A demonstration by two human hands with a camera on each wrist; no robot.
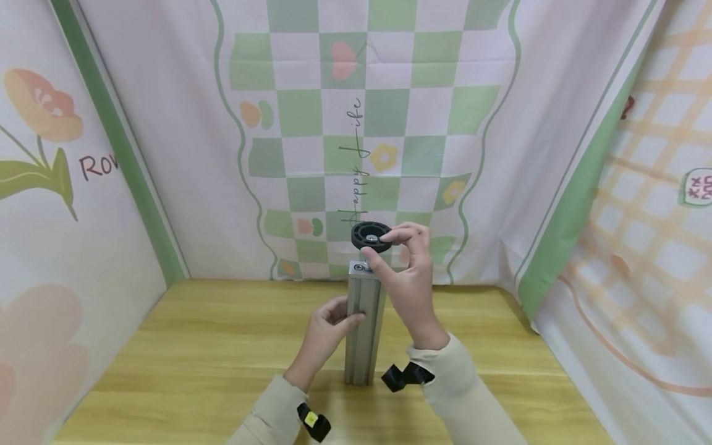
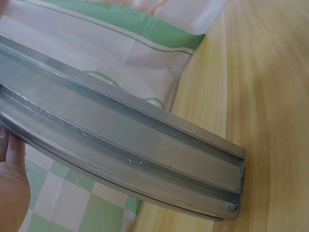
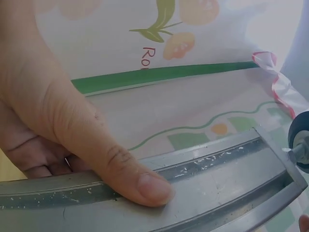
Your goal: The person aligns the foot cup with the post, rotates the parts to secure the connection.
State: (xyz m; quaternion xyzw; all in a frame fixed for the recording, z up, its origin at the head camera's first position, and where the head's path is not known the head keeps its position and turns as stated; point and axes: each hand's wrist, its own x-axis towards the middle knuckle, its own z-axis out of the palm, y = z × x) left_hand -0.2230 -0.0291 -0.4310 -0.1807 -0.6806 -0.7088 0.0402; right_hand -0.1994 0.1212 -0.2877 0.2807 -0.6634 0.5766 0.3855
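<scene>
A grey aluminium extrusion profile (image 1: 363,346) stands upright on the table. My left hand (image 1: 329,327) grips it around the upper middle, with the thumb (image 3: 153,187) laid across its face in the right wrist view. Above the profile's top end is a black round levelling foot (image 1: 361,240), ribbed inside with a metal screw at its centre. My right hand (image 1: 410,272) pinches its rim between thumb and fingers. A metal stem (image 3: 300,151) joins the foot to the top end of the profile in the right wrist view. The profile's lower end (image 2: 234,193) meets the tabletop.
The wooden table (image 1: 222,346) spreads around the profile. A checkered curtain (image 1: 345,111) hangs behind it, with printed fabric walls on the left (image 1: 50,247) and right (image 1: 639,259). Black camera mounts (image 1: 408,376) sit on both sleeves.
</scene>
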